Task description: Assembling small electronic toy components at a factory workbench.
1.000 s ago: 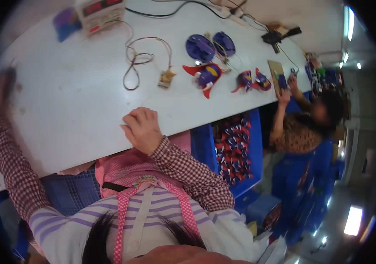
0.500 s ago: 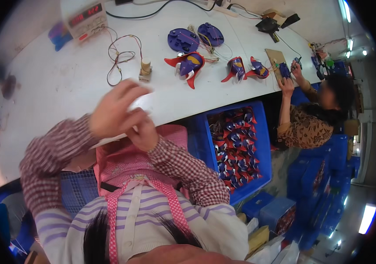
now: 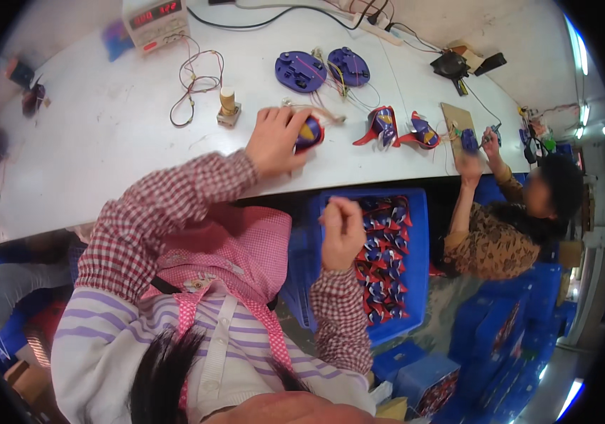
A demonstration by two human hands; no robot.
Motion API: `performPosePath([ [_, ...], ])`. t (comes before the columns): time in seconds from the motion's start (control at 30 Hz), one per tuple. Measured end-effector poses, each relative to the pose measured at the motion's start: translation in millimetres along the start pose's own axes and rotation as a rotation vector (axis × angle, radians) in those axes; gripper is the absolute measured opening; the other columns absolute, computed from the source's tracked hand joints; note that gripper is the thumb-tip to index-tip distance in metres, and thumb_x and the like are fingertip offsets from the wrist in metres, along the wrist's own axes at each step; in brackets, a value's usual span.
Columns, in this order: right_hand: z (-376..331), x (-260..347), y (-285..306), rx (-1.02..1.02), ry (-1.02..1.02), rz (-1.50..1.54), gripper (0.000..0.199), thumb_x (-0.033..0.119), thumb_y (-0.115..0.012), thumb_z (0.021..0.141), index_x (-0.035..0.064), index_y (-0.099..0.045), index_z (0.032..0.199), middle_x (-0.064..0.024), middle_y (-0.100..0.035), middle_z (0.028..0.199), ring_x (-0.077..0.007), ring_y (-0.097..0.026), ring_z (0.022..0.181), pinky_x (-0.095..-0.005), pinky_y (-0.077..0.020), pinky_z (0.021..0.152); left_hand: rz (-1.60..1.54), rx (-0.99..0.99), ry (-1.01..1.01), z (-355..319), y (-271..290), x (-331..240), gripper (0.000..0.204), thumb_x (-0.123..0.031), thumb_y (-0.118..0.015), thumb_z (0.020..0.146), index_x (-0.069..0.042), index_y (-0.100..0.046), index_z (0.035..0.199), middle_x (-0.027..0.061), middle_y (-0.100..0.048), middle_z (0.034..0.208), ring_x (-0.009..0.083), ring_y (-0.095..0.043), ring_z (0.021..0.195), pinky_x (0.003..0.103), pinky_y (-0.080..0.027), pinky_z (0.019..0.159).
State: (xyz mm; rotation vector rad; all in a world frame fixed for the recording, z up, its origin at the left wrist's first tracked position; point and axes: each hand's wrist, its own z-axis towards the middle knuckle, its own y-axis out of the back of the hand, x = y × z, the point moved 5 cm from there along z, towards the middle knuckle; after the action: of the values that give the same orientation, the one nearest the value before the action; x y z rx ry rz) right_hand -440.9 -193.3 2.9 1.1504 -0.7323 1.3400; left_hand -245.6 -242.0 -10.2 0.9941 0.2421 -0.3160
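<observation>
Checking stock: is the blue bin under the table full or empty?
Nearly full: the blue bin holds a heap of red and blue toy parts.

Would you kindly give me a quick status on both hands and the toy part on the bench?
Left hand gripping blue-and-red toy part on white bench. Right hand closed, raised over blue bin. Nothing blocking.

A small toy-assembly workshop: a long white desk (image 3: 104, 162) carries a beige bench power supply with a red digital display (image 3: 155, 21), with tangled thin wires (image 3: 196, 78) beside it, and below the desk's edge sits a blue plastic crate of red-and-blue toy parts (image 3: 387, 261).
</observation>
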Motion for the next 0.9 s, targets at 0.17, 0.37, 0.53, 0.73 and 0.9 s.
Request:
performPosePath([
  [0.17,100,13,-17,0.042,0.048,0.190,0.014,0.007,-0.054,0.089,-0.0014,-0.057,0.099,-0.0064,-0.058,0.082,-0.0110,-0.050,0.067,-0.0219,-0.0437,0.060,-0.190,0.004,0.050,-48,41,-13,0.070,-0.027,-0.068,0.063,-0.005,-0.043,0.124,0.0133,-0.048,0.109,0.0277,-0.046,0.098,0.040,-0.030,0.094],
  [0.37,202,-20,-97,0.260,0.353,-0.229,0.024,0.017,-0.061,0.085,0.0010,-0.061,0.104,-0.0070,-0.063,0.090,-0.0139,-0.056,0.076,-0.0232,-0.0455,0.067,-0.274,0.020,0.149,-90,63,-11,0.074,-0.020,-0.069,0.058,-0.004,-0.042,0.126,0.0135,-0.046,0.111,0.0286,-0.045,0.100,0.043,-0.029,0.097],
  [0.53,243,-33,-147,0.536,0.054,-0.714,0.059,0.040,-0.069,0.076,0.0006,-0.056,0.118,-0.0123,-0.062,0.105,-0.0216,-0.060,0.092,-0.0288,-0.0480,0.080,-0.319,0.066,0.191,-110,68,-8,0.075,-0.019,-0.070,0.058,-0.005,-0.043,0.126,0.0128,-0.046,0.110,0.0286,-0.045,0.100,0.048,-0.027,0.099],
  [0.73,234,-52,-162,0.827,-0.057,-1.100,0.097,0.056,-0.074,0.063,-0.0032,-0.040,0.132,-0.0214,-0.054,0.118,-0.0291,-0.057,0.104,-0.0346,-0.0463,0.090,-0.267,0.099,0.167,-117,62,-4,0.074,-0.020,-0.070,0.058,-0.007,-0.044,0.125,0.0120,-0.045,0.110,0.0283,-0.043,0.101,0.051,-0.024,0.102],
  [0.9,226,-50,-151,0.700,-0.081,-1.042,0.109,0.055,-0.079,0.056,-0.0059,-0.034,0.134,-0.0265,-0.051,0.120,-0.0324,-0.056,0.106,-0.0365,-0.0462,0.092,-0.286,0.079,0.131,-122,58,-1,0.073,-0.021,-0.070,0.058,-0.007,-0.044,0.125,0.0115,-0.045,0.110,0.0282,-0.043,0.102,0.052,-0.024,0.102],
])
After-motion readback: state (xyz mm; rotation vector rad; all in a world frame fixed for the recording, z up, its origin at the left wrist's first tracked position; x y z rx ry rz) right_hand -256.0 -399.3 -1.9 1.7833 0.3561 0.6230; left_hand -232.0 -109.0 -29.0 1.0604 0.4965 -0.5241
